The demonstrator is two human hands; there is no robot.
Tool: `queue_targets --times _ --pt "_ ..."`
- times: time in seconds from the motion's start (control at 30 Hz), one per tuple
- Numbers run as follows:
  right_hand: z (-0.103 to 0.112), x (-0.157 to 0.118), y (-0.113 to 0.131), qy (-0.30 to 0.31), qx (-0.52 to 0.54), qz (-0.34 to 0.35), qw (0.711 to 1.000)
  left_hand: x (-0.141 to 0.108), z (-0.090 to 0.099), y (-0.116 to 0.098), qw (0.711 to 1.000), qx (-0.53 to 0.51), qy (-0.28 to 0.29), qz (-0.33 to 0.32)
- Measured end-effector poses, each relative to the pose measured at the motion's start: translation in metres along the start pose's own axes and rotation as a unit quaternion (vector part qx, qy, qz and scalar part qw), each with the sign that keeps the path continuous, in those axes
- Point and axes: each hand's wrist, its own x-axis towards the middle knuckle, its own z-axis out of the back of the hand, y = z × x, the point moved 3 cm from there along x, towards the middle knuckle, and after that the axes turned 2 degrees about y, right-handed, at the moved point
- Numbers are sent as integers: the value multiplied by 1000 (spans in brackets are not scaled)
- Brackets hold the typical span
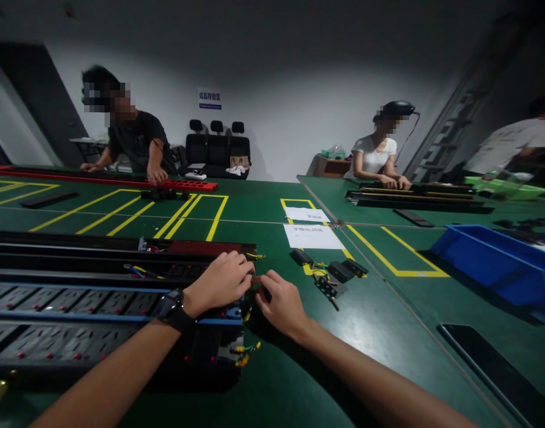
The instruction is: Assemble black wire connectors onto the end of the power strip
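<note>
Several long black power strips (98, 302) lie side by side on the green table, with rows of sockets and red dots facing up. My left hand (221, 279), a black watch at its wrist, lies over the right end of one strip with its fingers curled. Close beside it, just past the strip ends, my right hand (281, 303) has thumb and fingers bent toward each other. What the fingertips of both hands hold is too small and dark to make out. Yellow-green wires (249, 348) stick out of the nearest strip's end.
Small black parts with wires (339, 271) lie beyond my right hand, near white paper sheets (314, 236). A blue bin (499, 261) and a phone (495, 368) are on the right. Two people (138, 139) (377, 145) work across the table; another person (515, 142) is far right.
</note>
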Motion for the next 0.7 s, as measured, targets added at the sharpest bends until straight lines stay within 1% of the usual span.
queue_targets --times 0.13,0.23,0.3,0.4,0.47,0.57,0.63,0.7 --pt "2 1 -1 -1 -19 -35 999 0 0 1 1000 -8 7 0" --pt "2 1 -3 -8 -8 -55 998 1 1 1 1000 -12 9 -5" --pt "2 1 -3 -25 28 -50 998 1 2 0 1000 -14 10 -6" --pt "5 0 -5 -71 99 -29 992 1 3 0 1000 -16 14 -1" --pt "5 0 -6 -80 129 -12 988 1 4 -1 1000 -20 11 3" --pt "2 2 -7 -45 130 4 990 0 6 -1 1000 -27 4 6" --pt "0 3 -8 -20 106 -12 994 0 6 -1 1000 -26 13 6" --pt "-2 3 -9 -5 78 -44 996 0 5 -1 1000 -20 23 4"
